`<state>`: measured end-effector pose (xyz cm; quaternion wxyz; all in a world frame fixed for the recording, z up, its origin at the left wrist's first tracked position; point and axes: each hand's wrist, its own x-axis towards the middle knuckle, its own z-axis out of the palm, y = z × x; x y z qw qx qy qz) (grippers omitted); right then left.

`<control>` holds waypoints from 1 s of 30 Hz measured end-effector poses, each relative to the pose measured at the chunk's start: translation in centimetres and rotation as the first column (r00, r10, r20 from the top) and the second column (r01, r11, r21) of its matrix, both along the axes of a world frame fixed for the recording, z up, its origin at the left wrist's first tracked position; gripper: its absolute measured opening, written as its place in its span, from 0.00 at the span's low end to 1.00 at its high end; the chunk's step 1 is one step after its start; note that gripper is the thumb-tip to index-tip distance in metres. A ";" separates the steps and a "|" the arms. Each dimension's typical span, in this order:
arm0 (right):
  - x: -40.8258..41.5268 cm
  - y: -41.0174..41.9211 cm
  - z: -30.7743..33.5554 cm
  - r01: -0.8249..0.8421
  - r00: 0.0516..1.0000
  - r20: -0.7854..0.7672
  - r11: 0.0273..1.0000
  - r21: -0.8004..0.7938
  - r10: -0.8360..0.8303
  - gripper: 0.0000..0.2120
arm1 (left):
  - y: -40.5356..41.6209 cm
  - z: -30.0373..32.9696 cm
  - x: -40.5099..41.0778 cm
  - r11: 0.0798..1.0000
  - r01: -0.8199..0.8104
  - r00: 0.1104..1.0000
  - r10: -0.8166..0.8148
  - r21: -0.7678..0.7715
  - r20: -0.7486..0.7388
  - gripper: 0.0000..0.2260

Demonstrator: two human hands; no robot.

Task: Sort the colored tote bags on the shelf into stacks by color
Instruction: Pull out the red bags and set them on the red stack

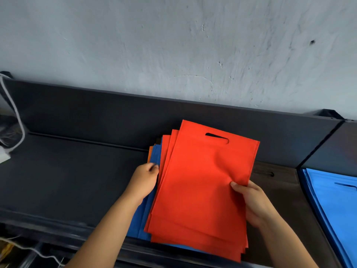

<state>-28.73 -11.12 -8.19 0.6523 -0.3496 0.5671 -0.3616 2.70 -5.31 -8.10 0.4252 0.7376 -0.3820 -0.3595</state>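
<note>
Several red tote bags (pixel 201 182) lie fanned on top of a mixed pile on the dark shelf (pixel 73 180). Dark blue bags (pixel 155 155) and a sliver of an orange one (pixel 150 153) peek out on the pile's left side. My right hand (pixel 253 202) pinches the right edge of the top red bag, thumb on top. My left hand (pixel 144 180) grips the left edge of the pile, fingers curled under the red bags. A brown bag stack (pixel 280 190) lies right of the pile, partly under it. A light blue bag stack (pixel 336 202) sits at the far right.
A grey plaster wall (pixel 173 45) rises behind the shelf's dark back panel (pixel 96 113). A black divider (pixel 318 146) separates the light blue stack's bay. A white cord (pixel 15 117) hangs at the far left. The shelf's front rail (pixel 58 229) runs below.
</note>
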 end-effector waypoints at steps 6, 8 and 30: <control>0.4 0.0 0.5 -0.021 0.998 -0.053 1.000 -0.010 0.020 0.10 | -0.1 0.2 -0.3 0.998 -0.014 0.999 0.016 -0.067 0.029 0.10; 0.6 0.1 0.3 -0.032 0.993 -0.111 0.999 -0.031 0.028 0.09 | -0.3 0.0 -0.2 0.994 -0.072 0.988 0.083 -0.086 0.132 0.02; 1.2 0.5 2.1 0.009 0.998 -0.054 0.998 -0.063 -0.013 0.11 | -0.2 0.7 -0.5 0.985 -0.003 0.994 -0.015 -0.174 -0.104 0.13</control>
